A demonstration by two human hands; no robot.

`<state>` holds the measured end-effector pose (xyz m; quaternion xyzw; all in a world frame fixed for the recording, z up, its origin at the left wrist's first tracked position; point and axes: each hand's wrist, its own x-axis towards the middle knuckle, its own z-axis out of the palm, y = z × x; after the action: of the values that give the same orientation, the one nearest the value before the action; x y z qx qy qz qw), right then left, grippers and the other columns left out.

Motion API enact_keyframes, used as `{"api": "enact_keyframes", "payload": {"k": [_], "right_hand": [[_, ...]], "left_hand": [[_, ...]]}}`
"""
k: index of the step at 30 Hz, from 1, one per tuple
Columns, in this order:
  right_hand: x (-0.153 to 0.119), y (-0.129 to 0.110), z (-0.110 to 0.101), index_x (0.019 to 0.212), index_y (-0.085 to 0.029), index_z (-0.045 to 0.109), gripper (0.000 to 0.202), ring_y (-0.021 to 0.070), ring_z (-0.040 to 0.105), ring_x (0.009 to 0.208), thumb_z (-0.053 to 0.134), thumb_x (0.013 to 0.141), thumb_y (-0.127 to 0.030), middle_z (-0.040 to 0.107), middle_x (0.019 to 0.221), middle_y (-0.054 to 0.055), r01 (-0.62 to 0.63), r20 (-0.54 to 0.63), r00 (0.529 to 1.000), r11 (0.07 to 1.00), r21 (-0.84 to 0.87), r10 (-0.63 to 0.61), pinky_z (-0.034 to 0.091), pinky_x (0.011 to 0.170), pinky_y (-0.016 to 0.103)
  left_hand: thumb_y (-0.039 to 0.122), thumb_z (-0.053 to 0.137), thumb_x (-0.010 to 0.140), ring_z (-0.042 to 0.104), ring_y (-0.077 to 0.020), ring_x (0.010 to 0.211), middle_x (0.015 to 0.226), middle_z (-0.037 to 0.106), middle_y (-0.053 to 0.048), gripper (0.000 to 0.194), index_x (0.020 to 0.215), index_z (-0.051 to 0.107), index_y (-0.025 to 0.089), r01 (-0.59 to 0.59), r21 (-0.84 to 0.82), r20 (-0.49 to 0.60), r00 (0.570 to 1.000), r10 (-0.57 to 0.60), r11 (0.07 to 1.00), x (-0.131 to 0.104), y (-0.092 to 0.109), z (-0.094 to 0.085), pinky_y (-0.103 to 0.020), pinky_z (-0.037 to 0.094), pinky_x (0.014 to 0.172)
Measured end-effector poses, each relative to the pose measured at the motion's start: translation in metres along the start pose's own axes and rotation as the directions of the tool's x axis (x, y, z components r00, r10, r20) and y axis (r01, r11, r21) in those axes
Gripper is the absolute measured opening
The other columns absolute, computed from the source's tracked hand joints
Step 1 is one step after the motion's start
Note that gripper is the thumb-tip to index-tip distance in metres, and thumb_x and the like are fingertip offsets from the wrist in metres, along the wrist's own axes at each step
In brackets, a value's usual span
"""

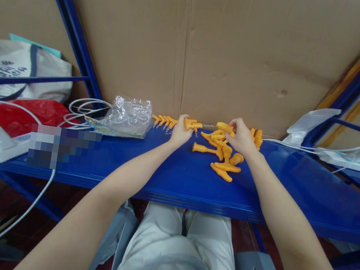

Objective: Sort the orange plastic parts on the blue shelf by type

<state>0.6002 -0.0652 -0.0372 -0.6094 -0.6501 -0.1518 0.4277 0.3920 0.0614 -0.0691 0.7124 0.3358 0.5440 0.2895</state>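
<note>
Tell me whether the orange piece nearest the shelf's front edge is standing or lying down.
Lying down: the orange piece rests flat on its side on the blue shelf.

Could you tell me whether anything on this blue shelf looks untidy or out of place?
The loose orange parts near the right hand lie scattered at all angles, while the orange row beside the left hand is lined up neatly. Nothing looks damaged.
</note>
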Motion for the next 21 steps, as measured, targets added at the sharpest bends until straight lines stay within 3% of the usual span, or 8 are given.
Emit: {"api": "enact_keyframes", "payload": {"k": [5, 14, 18, 21], "right_hand": [[-0.001, 0.007, -0.006, 0.100, -0.026, 0.049, 0.024, 0.0253, 0.063, 0.082, 0.059, 0.083, -0.039, 0.063, 0.089, 0.005, -0.113, -0.035, 0.993, 0.993, -0.018, 0.113, 0.051, 0.077, 0.040], [0.005, 0.038, -0.015, 0.109, -0.026, 0.064, 0.027, 0.0277, 0.061, 0.105, 0.043, 0.094, -0.036, 0.064, 0.106, 0.011, -0.141, -0.193, 0.973, 0.988, -0.063, 0.126, 0.049, 0.097, 0.046], [0.005, 0.049, -0.035, 0.120, -0.021, 0.068, 0.040, 0.0312, 0.060, 0.112, 0.040, 0.094, -0.033, 0.062, 0.114, 0.017, -0.315, -0.255, 0.926, 0.941, -0.122, 0.277, 0.047, 0.100, 0.049], [0.002, 0.056, -0.055, 0.131, -0.016, 0.066, 0.046, 0.0341, 0.063, 0.111, 0.042, 0.093, -0.029, 0.062, 0.120, 0.021, -0.493, -0.214, 0.866, 0.846, -0.202, 0.453, 0.048, 0.098, 0.051]], "left_hand": [[0.007, 0.065, 0.070, 0.068, -0.0208, 0.088, 0.087, 0.061, 0.002, 0.047, 0.111, 0.051, 0.025, -0.005, -0.008, 0.005, 1.000, 0.005, 1.000, -0.003, 0.001, 0.004, -0.039, 0.054, 0.091], [0.008, 0.066, 0.072, 0.070, -0.0222, 0.094, 0.096, 0.067, -0.001, 0.046, 0.111, 0.051, 0.026, -0.027, -0.054, 0.042, 0.999, 0.029, 0.998, -0.006, 0.001, 0.008, -0.042, 0.055, 0.095], [0.007, 0.066, 0.072, 0.070, -0.0230, 0.096, 0.095, 0.068, -0.002, 0.045, 0.111, 0.050, 0.025, -0.021, -0.043, 0.055, 0.998, 0.023, 0.999, -0.008, 0.006, 0.007, -0.041, 0.054, 0.095], [0.006, 0.066, 0.073, 0.070, -0.0235, 0.097, 0.095, 0.068, -0.003, 0.045, 0.111, 0.051, 0.024, -0.013, -0.039, 0.060, 0.998, 0.016, 0.999, -0.009, 0.009, 0.006, -0.040, 0.054, 0.095]]}}
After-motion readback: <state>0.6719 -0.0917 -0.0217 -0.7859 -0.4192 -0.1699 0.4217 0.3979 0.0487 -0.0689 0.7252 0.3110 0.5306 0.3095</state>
